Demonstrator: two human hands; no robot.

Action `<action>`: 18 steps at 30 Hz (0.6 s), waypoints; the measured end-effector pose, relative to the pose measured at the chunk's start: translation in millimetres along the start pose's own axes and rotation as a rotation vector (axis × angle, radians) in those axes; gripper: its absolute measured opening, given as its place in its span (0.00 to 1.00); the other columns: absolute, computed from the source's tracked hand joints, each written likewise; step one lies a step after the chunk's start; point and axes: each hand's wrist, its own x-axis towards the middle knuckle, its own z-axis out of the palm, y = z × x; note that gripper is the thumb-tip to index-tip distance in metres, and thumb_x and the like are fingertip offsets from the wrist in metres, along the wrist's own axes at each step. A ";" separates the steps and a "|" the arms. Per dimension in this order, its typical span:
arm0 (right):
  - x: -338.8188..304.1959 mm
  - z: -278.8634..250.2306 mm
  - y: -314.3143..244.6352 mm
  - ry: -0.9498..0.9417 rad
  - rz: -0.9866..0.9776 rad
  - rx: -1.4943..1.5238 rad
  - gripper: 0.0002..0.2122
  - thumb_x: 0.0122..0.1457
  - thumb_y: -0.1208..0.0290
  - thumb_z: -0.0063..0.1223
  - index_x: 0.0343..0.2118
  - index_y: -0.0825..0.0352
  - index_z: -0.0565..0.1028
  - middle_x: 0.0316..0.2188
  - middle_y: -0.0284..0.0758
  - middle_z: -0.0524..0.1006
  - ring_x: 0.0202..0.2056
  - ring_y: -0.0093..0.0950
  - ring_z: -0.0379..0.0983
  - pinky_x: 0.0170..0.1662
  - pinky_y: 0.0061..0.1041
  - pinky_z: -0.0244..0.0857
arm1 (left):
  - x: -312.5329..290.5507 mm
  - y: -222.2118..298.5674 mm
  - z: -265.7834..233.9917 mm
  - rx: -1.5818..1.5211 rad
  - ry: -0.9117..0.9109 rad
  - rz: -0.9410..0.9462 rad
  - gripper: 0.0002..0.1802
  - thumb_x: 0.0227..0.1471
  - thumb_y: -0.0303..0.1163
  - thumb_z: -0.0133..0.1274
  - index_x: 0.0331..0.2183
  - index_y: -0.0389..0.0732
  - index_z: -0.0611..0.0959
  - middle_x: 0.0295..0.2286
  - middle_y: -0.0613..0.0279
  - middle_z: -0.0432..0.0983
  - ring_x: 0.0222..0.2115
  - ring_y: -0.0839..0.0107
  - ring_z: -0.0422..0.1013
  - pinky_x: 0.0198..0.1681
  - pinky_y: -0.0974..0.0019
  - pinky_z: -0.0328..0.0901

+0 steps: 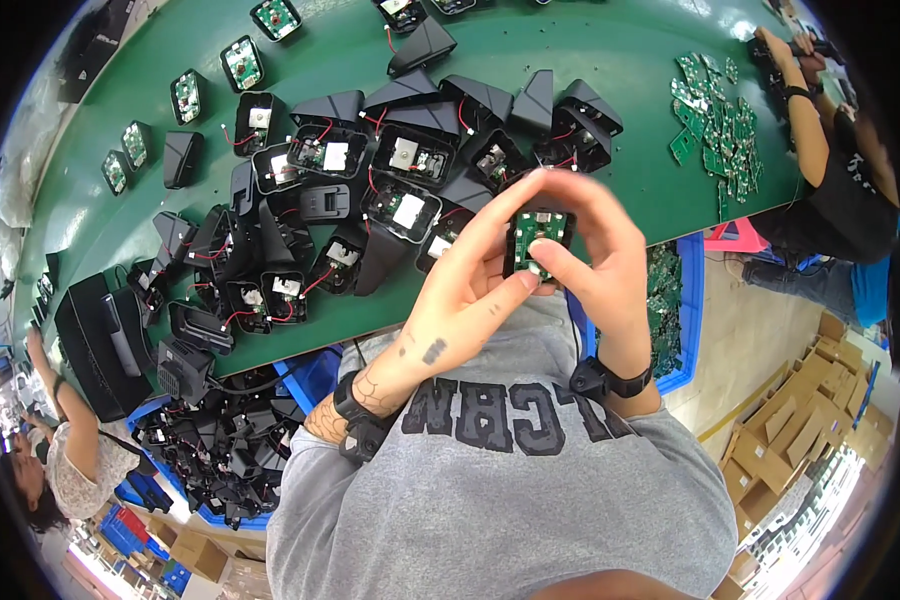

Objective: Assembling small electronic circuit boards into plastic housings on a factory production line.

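Note:
Close to my body, both hands hold a small black plastic housing with a green circuit board seated in its open face. My left hand is wrapped round the left side, its thumb along the near end. From the right, my right hand curls over the housing, and its thumb presses on the board. The fingers behind the housing are partly hidden. Just beyond my hands lie several open black housings with red wires and white parts inside.
On the green table, loose circuit boards form a heap at right. Housings with boards fitted stand at far left. Below the edge are a blue bin of black parts and a blue bin of boards. Co-workers occupy both sides.

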 end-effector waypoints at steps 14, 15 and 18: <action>-8.5 -8.3 2.4 0.091 0.173 0.496 0.23 0.49 0.79 0.61 0.50 0.72 0.69 0.45 0.40 0.75 0.44 0.25 0.72 0.47 0.23 0.67 | 3.1 11.7 14.5 0.271 -0.116 0.063 0.39 0.54 0.15 0.46 0.63 0.39 0.49 0.62 0.54 0.49 0.51 0.62 0.67 0.46 0.66 0.72; -7.2 -8.2 0.7 0.093 0.171 0.497 0.23 0.49 0.79 0.61 0.50 0.72 0.69 0.45 0.40 0.75 0.44 0.25 0.72 0.47 0.23 0.67 | 3.9 8.9 16.4 0.330 -0.098 0.156 0.39 0.55 0.15 0.44 0.64 0.41 0.48 0.60 0.52 0.52 0.48 0.62 0.70 0.45 0.66 0.72; -6.1 -7.8 -7.7 0.082 0.177 0.496 0.22 0.50 0.79 0.60 0.50 0.72 0.69 0.44 0.39 0.75 0.43 0.23 0.72 0.45 0.22 0.67 | 2.3 18.2 17.1 0.298 -0.099 -0.049 0.40 0.56 0.16 0.43 0.64 0.43 0.46 0.57 0.49 0.56 0.43 0.63 0.73 0.44 0.65 0.73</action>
